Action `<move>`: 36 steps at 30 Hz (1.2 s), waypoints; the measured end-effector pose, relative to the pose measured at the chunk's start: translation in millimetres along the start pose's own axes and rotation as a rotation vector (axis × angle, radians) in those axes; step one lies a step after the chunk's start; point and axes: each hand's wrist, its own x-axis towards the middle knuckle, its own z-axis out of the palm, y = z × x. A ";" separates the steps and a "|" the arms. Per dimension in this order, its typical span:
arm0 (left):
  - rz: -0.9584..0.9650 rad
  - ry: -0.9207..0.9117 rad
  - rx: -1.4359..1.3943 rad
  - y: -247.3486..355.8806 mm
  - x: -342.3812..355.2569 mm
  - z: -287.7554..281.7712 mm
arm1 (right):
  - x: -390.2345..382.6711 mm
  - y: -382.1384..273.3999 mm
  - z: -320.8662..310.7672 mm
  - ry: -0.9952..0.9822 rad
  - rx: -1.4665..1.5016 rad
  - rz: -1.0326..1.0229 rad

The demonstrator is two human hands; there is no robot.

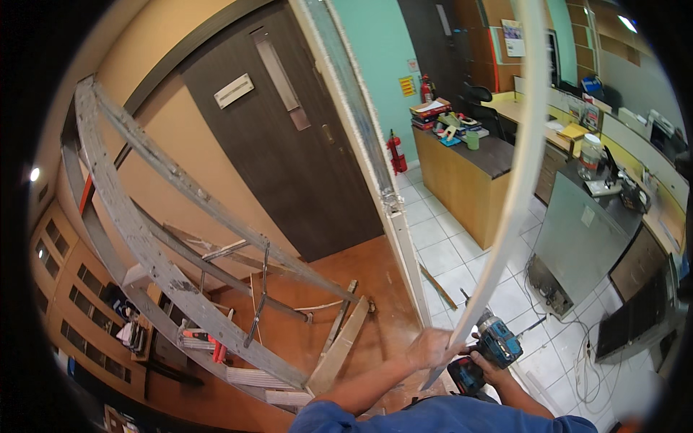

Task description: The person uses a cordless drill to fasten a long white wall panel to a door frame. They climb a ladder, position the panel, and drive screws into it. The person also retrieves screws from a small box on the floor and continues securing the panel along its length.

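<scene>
A long white strip (521, 166) runs from the top of the view down to my waist, bending with the lens. My left hand (429, 349) is closed around its lower part. Just right of the strip, my right hand (492, 371) grips a teal-and-black cordless drill (499, 343), its bit pointing up and away. The strip covers part of the drill's grip and my right fingers. Ahead of my hands stands an open wall edge (395, 229) with a rough white border, between the brown floor and the white tiles.
A worn metal stepladder (162, 238) fills the left, near a dark door (281, 137). Beyond the tiles are a wooden counter (462, 187) with stacked items and a fire extinguisher (397, 153). A grey panel (577, 234), loose cables (588, 372) and a black monitor (639, 321) lie right.
</scene>
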 end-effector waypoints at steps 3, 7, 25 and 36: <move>0.097 0.247 0.118 -1.1 33.1 -31.9 | 30.2 -18.2 6.4 -0.088 0.007 -0.103; 0.106 0.473 0.024 -7.7 64.7 -49.0 | 64.4 -36.3 -19.9 -0.157 -0.314 -0.098; 0.341 0.709 -0.085 -31.2 135.0 -115.1 | 141.0 -26.8 -33.4 -0.018 -0.844 -0.254; 0.335 0.884 -0.128 -7.8 153.3 -225.5 | 192.7 -42.3 28.0 0.131 -0.801 -0.421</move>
